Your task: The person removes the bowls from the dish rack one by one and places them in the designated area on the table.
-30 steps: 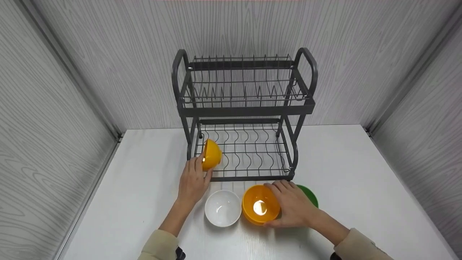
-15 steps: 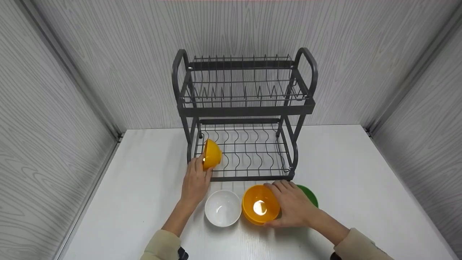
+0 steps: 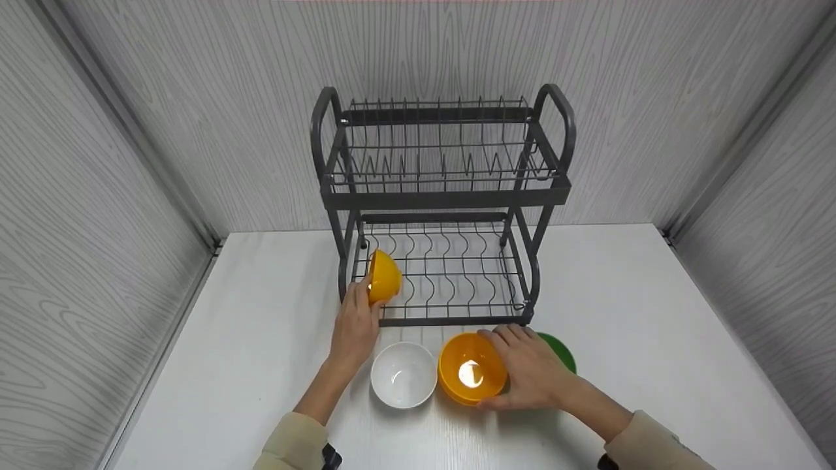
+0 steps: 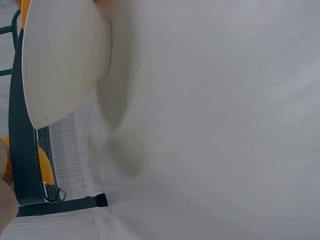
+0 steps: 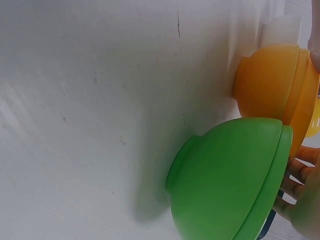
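On the lower tier of a dark dish rack (image 3: 450, 321), a yellow bowl (image 3: 386, 277) stands on its side at the left end, its opening facing left. My left hand (image 3: 356, 329) pinches its near edge, fingers inside the opening and thumb outside. My right hand (image 3: 530, 369) grips the right side of an orange bowl (image 3: 465, 362), fingers at the far rim and thumb at the near rim. The right wrist view shows this orange bowl (image 5: 287, 85) nested in another. A green bowl (image 3: 558, 352) sits right beside it, mostly hidden under my right hand.
A white bowl (image 3: 403, 375) stands upright between my hands, left of the orange ones and in front of the rack. The rack's upper tier (image 3: 444, 199) overhangs the lower one. Grey wood-grain panels (image 3: 130, 196) enclose the white table (image 3: 261, 365) on the left, right and back.
My left hand and forearm have shifted slightly to the right, still at the yellow bowl, which has hardly moved. The right hand and the other bowls stay in place.
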A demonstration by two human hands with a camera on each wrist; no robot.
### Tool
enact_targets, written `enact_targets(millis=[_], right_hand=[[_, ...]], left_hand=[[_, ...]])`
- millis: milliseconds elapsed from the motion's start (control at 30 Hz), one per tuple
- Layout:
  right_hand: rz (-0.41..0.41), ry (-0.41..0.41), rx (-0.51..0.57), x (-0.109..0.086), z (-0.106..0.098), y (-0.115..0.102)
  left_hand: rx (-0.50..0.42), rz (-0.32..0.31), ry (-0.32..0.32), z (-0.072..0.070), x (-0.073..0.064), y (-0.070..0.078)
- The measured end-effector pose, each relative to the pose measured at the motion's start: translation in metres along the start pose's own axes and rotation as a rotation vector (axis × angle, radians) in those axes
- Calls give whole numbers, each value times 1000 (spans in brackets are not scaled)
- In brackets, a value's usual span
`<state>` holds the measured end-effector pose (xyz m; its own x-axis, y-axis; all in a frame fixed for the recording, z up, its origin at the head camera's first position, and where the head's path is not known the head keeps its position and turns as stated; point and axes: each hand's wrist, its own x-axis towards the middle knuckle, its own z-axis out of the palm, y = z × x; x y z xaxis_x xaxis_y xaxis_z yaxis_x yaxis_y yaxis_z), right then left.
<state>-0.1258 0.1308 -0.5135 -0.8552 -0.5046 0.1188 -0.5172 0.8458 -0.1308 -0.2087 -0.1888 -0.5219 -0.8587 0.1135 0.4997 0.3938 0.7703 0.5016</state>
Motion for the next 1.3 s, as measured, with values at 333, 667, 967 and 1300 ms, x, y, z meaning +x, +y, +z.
enact_targets(millis=[333,667,967,1300], right_hand=[[-14,8,-1,0,-2,0],[-21,18,1,0,-1,0],[-29,30,-18,0,0,1],[-10,22,-2,0,0,0]], left_hand=[[-17,-9,-28,-3,3,0],[-104,-51,-52,-7,4,2],[-151,-48,-41,-9,2,8],[-98,37,-20,-10,0,14]])
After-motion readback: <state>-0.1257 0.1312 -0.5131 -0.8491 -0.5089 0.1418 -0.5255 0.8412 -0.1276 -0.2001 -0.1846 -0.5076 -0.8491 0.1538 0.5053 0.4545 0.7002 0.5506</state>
